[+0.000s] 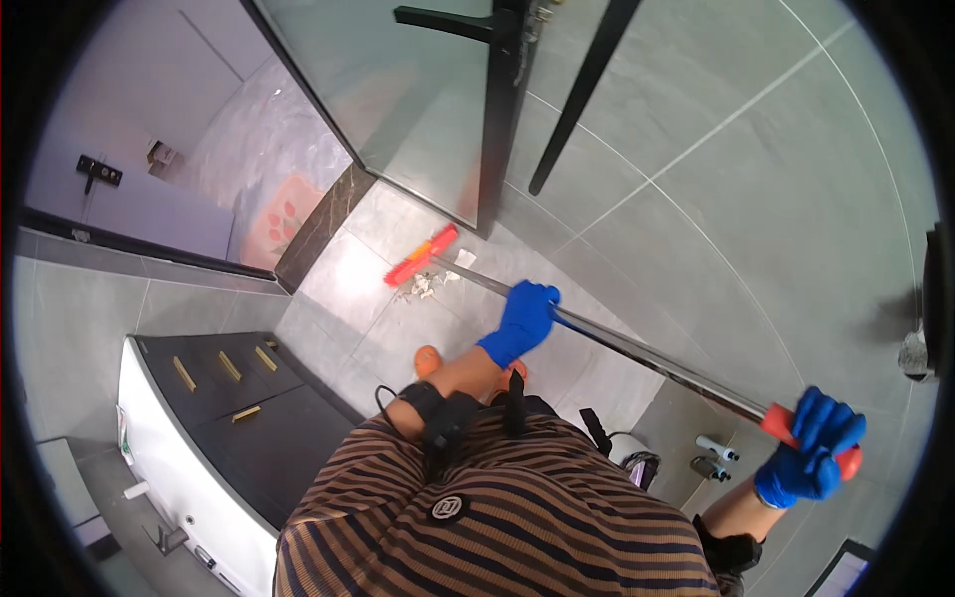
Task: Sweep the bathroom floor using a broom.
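A broom with a red and orange head (423, 256) and a long metal pole (647, 353) slants across the view. My left hand (527, 313), in a blue glove, is closed around the pole's middle. At the pole's upper end, my right hand (814, 443), also blue-gloved, is wrapped round the red grip (779, 423). The bristles rest on the pale floor tiles (383, 328). A small heap of whitish scraps and debris (426, 286) lies beside the broom head, on the side nearer my feet.
Beyond the broom stands a glass door (408, 109) with a black handle (443, 22). A dark stone threshold (323, 224) leads to a room with a pink paw-print mat (284, 219). At left is a dark-fronted vanity cabinet (298, 438). Bottles (716, 448) stand at lower right.
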{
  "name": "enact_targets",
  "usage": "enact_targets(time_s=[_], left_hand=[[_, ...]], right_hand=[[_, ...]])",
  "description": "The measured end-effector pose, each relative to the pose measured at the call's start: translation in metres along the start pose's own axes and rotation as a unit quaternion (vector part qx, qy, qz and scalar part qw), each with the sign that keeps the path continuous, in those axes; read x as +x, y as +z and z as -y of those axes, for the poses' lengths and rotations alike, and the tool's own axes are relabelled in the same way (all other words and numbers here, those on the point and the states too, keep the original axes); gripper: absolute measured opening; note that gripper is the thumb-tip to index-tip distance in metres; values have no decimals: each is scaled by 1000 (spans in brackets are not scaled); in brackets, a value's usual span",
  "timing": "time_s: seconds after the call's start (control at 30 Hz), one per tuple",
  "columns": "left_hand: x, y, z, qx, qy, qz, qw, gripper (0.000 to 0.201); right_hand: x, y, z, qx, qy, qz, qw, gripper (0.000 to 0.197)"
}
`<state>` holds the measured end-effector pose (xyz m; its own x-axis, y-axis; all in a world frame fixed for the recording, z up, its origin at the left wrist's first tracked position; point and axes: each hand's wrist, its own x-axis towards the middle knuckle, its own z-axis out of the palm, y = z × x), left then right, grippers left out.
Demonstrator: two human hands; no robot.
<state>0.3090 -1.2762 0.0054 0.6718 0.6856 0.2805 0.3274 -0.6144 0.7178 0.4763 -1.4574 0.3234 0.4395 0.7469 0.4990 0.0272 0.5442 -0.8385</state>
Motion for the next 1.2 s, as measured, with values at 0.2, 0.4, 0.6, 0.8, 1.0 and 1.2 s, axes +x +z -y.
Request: enact_targets(time_s=[0.2, 0.4, 0.6, 0.8, 1.0, 1.2], left_hand=[[-12, 9, 50, 42, -54, 40, 997, 16], [-9, 37, -32, -73, 1, 148, 986, 11], [-14, -18, -60, -98, 28, 132, 986, 7], [-59, -81, 52, -63, -67, -144, 985, 24], [-126, -101, 119, 39, -207, -48, 976, 21], [-65, -35, 18, -92, -111, 11, 989, 10]], right_hand=[[-22, 38, -40, -54, 96, -74, 991, 15], [-9, 13, 39, -112, 45, -89, 989, 15], [-1, 10, 73, -226, -158, -397, 875, 52], [14, 52, -22, 5, 49, 65, 997, 22], [7, 146, -95, 11, 154, 222, 963, 15], [47, 78, 1, -16, 88, 240, 967, 19]])
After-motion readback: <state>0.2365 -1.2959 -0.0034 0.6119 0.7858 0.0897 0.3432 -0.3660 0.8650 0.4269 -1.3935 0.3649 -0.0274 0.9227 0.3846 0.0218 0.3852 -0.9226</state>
